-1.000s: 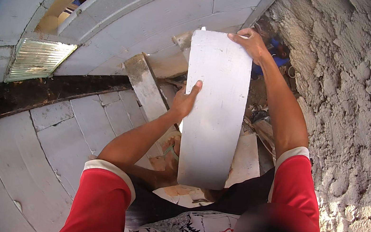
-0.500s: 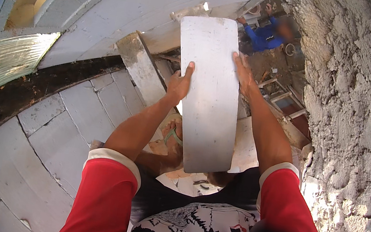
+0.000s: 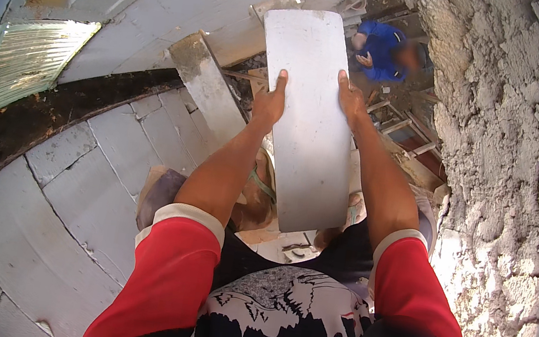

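I watched remotely as the left hand and the right hand clasped opposite long edges of a pale slab. It was between the forearms, with a rough wall off to the right.

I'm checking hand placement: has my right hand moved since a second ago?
Yes, your right hand moved toward you: it was higher in view than the upper end of the long, grey, stained rectangular block; now it's lower.
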{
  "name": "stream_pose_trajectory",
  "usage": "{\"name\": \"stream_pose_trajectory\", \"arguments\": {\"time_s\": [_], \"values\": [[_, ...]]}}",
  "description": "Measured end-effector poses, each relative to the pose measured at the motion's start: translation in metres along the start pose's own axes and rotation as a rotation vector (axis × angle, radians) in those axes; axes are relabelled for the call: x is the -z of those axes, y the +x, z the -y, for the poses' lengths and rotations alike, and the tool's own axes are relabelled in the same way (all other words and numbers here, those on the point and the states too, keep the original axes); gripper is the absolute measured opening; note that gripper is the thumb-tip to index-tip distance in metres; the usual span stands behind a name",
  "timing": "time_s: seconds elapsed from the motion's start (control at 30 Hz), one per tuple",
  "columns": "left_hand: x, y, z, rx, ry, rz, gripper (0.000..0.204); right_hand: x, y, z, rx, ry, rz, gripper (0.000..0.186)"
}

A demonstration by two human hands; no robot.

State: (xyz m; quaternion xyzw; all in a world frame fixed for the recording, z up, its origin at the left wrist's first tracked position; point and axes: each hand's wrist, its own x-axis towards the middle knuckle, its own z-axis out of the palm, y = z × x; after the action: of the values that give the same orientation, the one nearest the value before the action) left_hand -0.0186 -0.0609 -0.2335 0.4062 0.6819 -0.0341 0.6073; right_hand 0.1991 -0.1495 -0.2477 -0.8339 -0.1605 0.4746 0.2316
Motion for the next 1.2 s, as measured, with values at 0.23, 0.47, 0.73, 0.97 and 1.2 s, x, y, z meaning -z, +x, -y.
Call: {"name": "stream_pose_trajectory", "arguments": {"time_s": [0.23, 0.47, 0.73, 0.97, 1.2], "values": [[-0.033, 0.017, 0.019, -0.044, -0.021, -0.123, 0.128, 0.016, 0.019, -0.010, 0.059, 0.098, 0.053, 0.079], [-0.038, 0.032, 0.032, 0.002, -0.140, -0.031, 0.122, 0.021, 0.017, -0.016, 0.091, 0.237, 0.091, 0.069], [-0.047, 0.011, 0.024, 0.021, -0.354, -0.008, 0.112, 0.064, 0.077, -0.112, 0.034, -0.250, -0.707, 0.075], [-0.043, 0.010, 0.026, 0.087, -0.169, -0.034, 0.129, 0.078, 0.161, -0.193, 0.164, -0.342, -0.359, 0.104], [-0.010, 0.022, 0.025, -0.208, 0.374, -0.302, 0.112, 0.071, 0.158, -0.181, 0.096, -0.468, -0.312, 0.072]]}}
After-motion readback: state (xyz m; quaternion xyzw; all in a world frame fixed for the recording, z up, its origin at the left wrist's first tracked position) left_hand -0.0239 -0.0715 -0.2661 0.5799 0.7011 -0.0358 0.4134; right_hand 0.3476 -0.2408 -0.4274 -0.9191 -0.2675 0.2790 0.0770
